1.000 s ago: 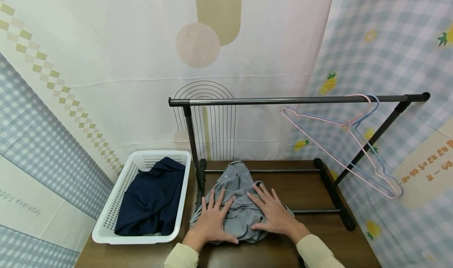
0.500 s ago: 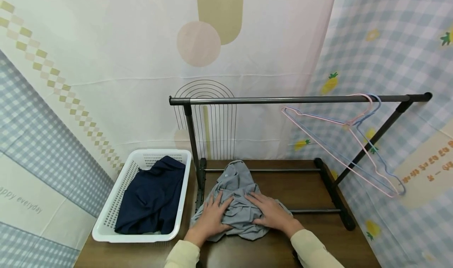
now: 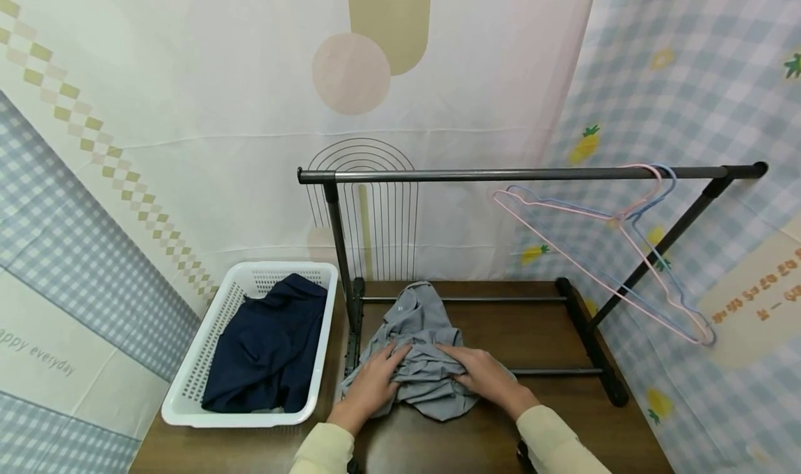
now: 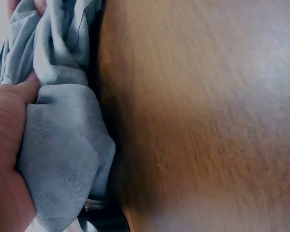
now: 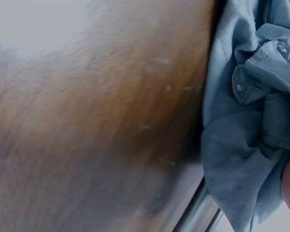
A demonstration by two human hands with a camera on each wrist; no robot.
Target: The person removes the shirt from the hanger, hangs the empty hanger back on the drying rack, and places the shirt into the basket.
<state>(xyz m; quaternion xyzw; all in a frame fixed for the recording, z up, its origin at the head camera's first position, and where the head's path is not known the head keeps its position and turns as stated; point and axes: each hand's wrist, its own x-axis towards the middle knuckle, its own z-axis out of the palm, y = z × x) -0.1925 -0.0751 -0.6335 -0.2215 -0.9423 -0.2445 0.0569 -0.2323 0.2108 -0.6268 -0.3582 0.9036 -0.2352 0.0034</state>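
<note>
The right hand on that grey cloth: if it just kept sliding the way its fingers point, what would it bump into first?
The right hand points left across the grey shirt, toward the left hand. It would likely push through bunched cloth and meet that hand's fingers first, though depth is hard to judge.

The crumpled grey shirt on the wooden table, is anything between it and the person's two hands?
Nothing visible. The left hand and right hand both grip the crumpled grey shirt directly, bunching its fabric on the brown wooden table.
</note>
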